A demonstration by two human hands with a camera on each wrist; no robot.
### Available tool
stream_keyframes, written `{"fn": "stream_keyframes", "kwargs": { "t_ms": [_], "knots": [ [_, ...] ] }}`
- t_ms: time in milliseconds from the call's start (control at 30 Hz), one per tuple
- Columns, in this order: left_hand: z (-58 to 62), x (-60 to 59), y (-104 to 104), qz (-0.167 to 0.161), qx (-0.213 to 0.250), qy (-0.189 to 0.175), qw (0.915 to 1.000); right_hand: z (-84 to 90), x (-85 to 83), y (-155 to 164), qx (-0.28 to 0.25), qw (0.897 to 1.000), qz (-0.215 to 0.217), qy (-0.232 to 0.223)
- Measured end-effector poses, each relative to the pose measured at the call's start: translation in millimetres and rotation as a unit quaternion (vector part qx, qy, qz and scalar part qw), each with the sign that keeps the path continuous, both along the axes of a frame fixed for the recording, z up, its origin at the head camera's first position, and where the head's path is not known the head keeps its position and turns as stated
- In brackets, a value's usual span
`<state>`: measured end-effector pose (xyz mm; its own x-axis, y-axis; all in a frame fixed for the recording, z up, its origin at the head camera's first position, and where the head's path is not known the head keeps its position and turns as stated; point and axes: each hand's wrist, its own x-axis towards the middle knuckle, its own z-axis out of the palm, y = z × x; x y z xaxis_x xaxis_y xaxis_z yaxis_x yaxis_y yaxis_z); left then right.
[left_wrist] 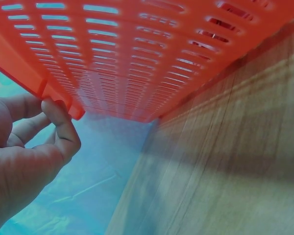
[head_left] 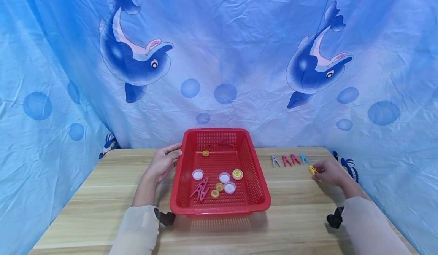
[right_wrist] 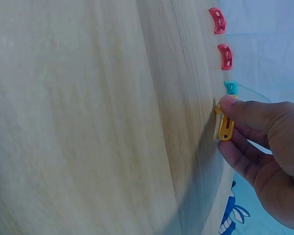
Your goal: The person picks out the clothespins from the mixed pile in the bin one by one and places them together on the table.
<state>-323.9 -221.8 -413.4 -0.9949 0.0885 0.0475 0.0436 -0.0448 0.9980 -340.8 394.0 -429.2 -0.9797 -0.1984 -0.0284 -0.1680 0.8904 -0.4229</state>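
A red plastic basket (head_left: pixel 219 210) stands mid-table, and my left hand (head_left: pixel 163 163) grips its left rim. In the left wrist view the thumb and fingers (left_wrist: pixel 63 129) pinch that rim beside the slotted wall. Over at the right, my right hand (head_left: pixel 331 172) holds a yellow clothespin (head_left: pixel 312 170) between thumb and fingers, close to the tabletop. The right wrist view shows the same yellow clothespin (right_wrist: pixel 226 127) in the fingertips. Just beyond it lie a blue clothespin (head_left: pixel 304 158), two red clothespins (head_left: pixel 286 161) and a grey clothespin (head_left: pixel 275 161), in a row.
Inside the basket are several pink clothespins (head_left: pixel 201 189), white round discs (head_left: pixel 197 174), small yellow round pieces (head_left: pixel 205 153) and a yellow-patterned disc (head_left: pixel 237 174). A blue dolphin-printed curtain (head_left: pixel 219 64) hangs behind the wooden table (head_left: pixel 291 224) and along both sides.
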Motion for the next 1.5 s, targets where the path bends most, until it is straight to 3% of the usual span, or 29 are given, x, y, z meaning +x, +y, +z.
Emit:
{"fn": "stream_keyframes", "kwargs": {
  "t_ms": [367,600,833,933,1067,1167,1333,1433,1500],
  "knots": [
    [0.3,-0.2,0.9,0.002,0.004,-0.003,1.0,6.9,1.8,-0.1,-0.004,1.0,-0.007,-0.001],
    [0.2,-0.9,0.5,0.001,0.01,0.0,0.9999,25.7,2.6,-12.4,-0.002,0.999,0.031,0.034],
    [-1.2,-1.5,0.0,-0.002,0.011,0.001,0.9999,46.3,1.6,-48.4,0.026,0.996,0.047,0.066],
    [-1.2,-1.6,0.0,-0.004,0.015,0.0,0.9999,58.9,6.2,-71.3,0.055,0.995,0.05,0.066],
    [-0.8,-1.5,0.0,-0.003,0.019,0.0,0.9998,70.4,12.7,-101.1,0.056,0.993,0.077,0.069],
    [-0.3,-1.0,0.0,-0.001,0.017,-0.001,0.9999,73.3,16.9,-121.7,0.051,0.986,0.119,0.104],
    [0.5,-0.1,0.6,0.001,0.013,-0.003,0.9999,77.8,27.7,-158.3,0.077,0.959,0.196,0.191],
    [0.5,-0.4,0.8,0.002,0.015,-0.006,0.9999,82.0,35.9,-181.2,0.088,0.948,0.223,0.209],
    [0.3,-0.6,0.8,0.004,0.016,-0.007,0.9998,84.7,40.7,-196.2,0.097,0.947,0.229,0.205]
  ]
}}
